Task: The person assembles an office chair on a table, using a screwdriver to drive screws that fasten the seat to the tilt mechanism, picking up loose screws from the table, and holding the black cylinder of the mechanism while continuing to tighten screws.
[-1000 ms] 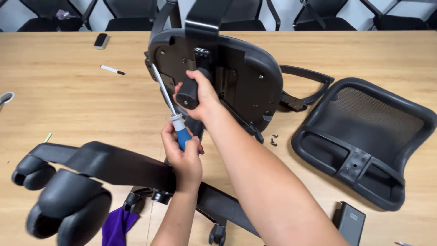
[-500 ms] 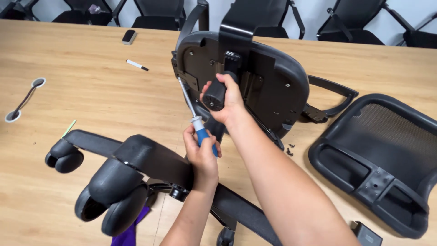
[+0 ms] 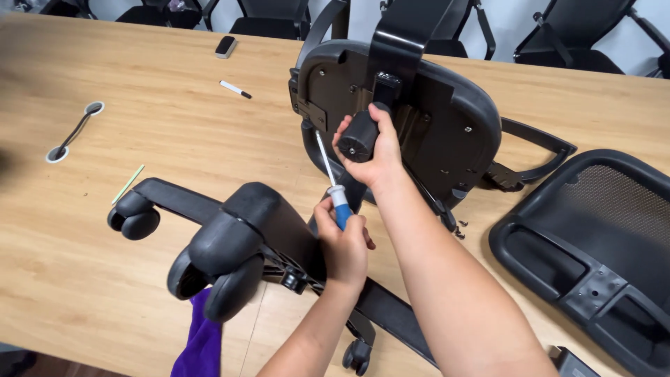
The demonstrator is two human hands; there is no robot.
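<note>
In the middle of the frame, my left hand (image 3: 343,246) grips the blue screwdriver (image 3: 333,190) at the seat bottom (image 3: 447,119), my right hand (image 3: 373,150) squeezes the black knob (image 3: 357,137), and the wheel base (image 3: 237,237) lies loose, not joined yet.

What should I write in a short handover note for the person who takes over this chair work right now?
Left hand: grips the blue-handled screwdriver, its tip at the underside of the chair seat.
Right hand: fingers wrapped round the black cylinder under the seat.
Wheeled base lies on the table, in front of the seat; mesh backrest to the right; loose screws beside the seat.
Done: cannot tell.
Left: base and backrest lie apart from the seat.
</note>
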